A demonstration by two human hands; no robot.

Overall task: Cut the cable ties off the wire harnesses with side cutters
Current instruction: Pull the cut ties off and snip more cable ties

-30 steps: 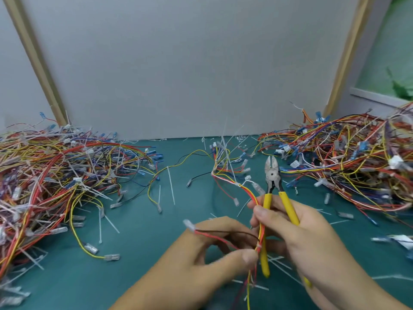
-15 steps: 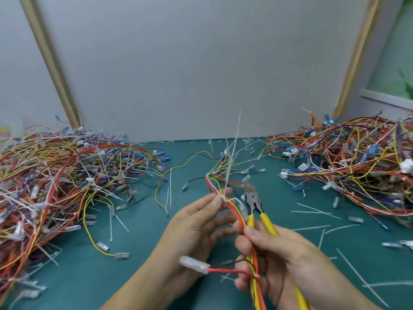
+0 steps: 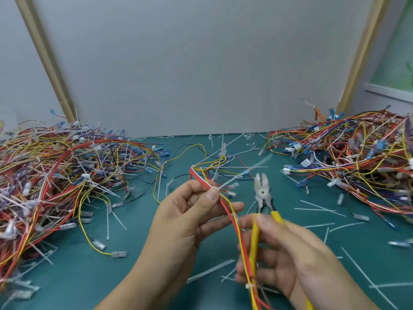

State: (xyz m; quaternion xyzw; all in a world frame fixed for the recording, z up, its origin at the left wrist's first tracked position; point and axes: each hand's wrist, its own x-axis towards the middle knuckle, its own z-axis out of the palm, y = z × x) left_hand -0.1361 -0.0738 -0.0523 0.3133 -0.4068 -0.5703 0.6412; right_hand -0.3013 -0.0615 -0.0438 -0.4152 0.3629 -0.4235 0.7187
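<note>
My left hand (image 3: 190, 217) pinches a red, yellow and white wire harness (image 3: 225, 205) between thumb and forefinger, right at a white cable tie (image 3: 225, 185) whose tail sticks up to the right. My right hand (image 3: 288, 256) grips the yellow-handled side cutters (image 3: 263, 195). Their jaws point up, slightly parted, a short way right of the tie and not touching it. The harness runs down across my right fingers, where a second white tie (image 3: 249, 286) shows.
A big heap of wire harnesses (image 3: 55, 175) fills the left of the green mat (image 3: 73, 271); another heap (image 3: 357, 157) fills the right. Cut ties (image 3: 317, 205) and loose terminals litter the mat. A grey wall panel (image 3: 201, 63) stands behind.
My left hand has slid up the harness to the tie near its top. The cutters have moved right, away from the wires, and their jaws have parted a little.
</note>
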